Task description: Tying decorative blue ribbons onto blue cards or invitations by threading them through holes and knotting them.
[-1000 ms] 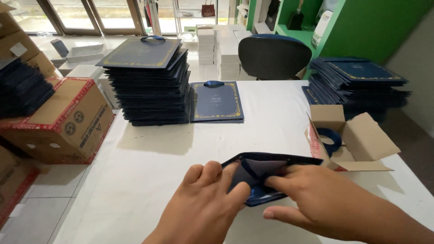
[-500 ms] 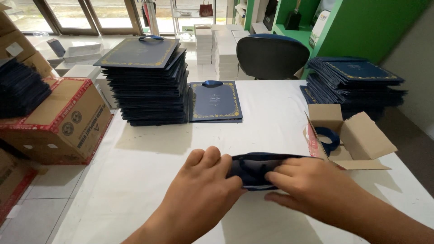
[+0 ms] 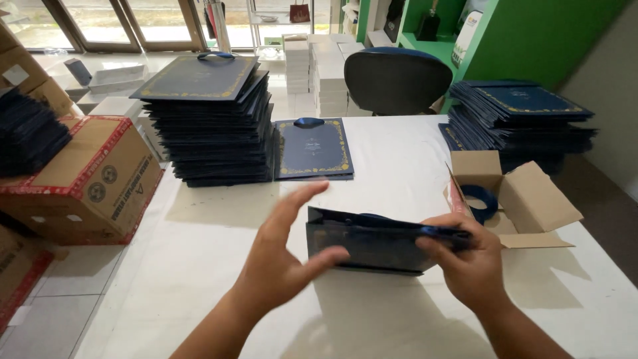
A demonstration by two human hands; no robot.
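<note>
A dark blue paper bag [image 3: 372,244] stands on its edge on the white table [image 3: 219,226], its top opened slightly. My right hand [image 3: 465,262] grips the bag's right end near a blue ribbon handle. My left hand [image 3: 286,256] is at the bag's left end, fingers spread, thumb touching the bag's front face. A flat blue bag with gold border [image 3: 314,147] lies further back on the table.
A tall stack of flat blue bags [image 3: 212,119] stands at the back left. Another stack [image 3: 525,119] sits at the back right. An open small cardboard box with blue ribbon [image 3: 512,196] is to the right. A large carton [image 3: 86,179] is left. An office chair [image 3: 397,80] is behind.
The bag was turned from lying open toward me to standing on edge. My left hand came off it and spread its fingers; my right hand stayed gripping the right end.
</note>
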